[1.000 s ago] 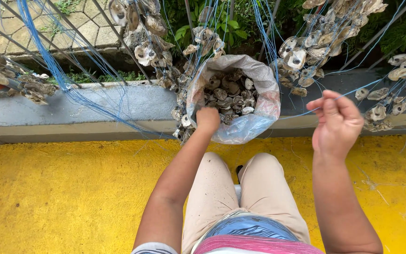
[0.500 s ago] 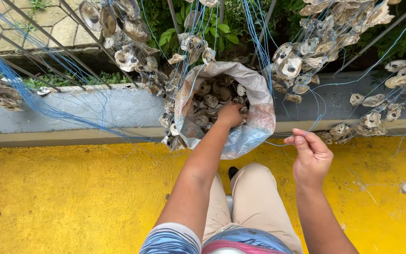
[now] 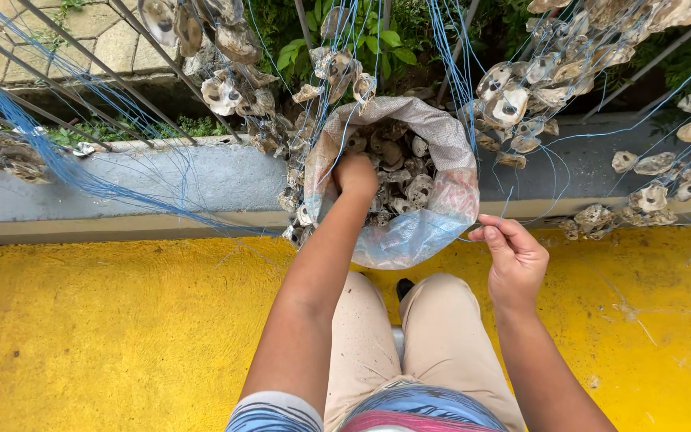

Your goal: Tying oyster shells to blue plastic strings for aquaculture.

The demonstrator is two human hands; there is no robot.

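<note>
Shells (image 3: 409,172) in sack (image 3: 441,208) under left hand (image 3: 355,174), grip unclear | right hand (image 3: 513,256) pinching string (image 3: 549,172)

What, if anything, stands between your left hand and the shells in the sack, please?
Nothing visible does: the left hand is already inside the open sack, down among the shells. Blue strings hang around the sack mouth but do not block it.

The left hand's fingers (image 3: 355,172) are buried among shells (image 3: 406,180) inside the sack (image 3: 441,208), grip unseen.
</note>
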